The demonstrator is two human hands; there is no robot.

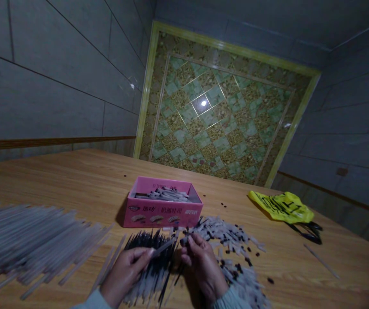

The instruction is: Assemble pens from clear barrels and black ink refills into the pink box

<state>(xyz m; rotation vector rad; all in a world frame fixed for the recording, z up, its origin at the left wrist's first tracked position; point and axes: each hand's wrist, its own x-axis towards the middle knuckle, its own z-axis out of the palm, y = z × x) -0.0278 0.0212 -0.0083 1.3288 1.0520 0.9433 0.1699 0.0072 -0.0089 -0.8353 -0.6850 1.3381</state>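
My left hand pinches a slim, pale translucent tube, which points up and to the right. Close to the tube's far end, the thumb and fingers of my right hand are pressed together on a small dark piece, probably a black cap; the fingers partly hide it. Between and below my hands lies a bundle of thin sticks with dark upper parts. Short pale tube pieces mixed with small black bits are heaped beside my right hand.
Long translucent tubes cover the table's left side. A pink box holding pale pieces stands beyond my hands. To the right lie a yellow plastic bag with black straps and a lone thin stick. Tiled walls surround the wooden table.
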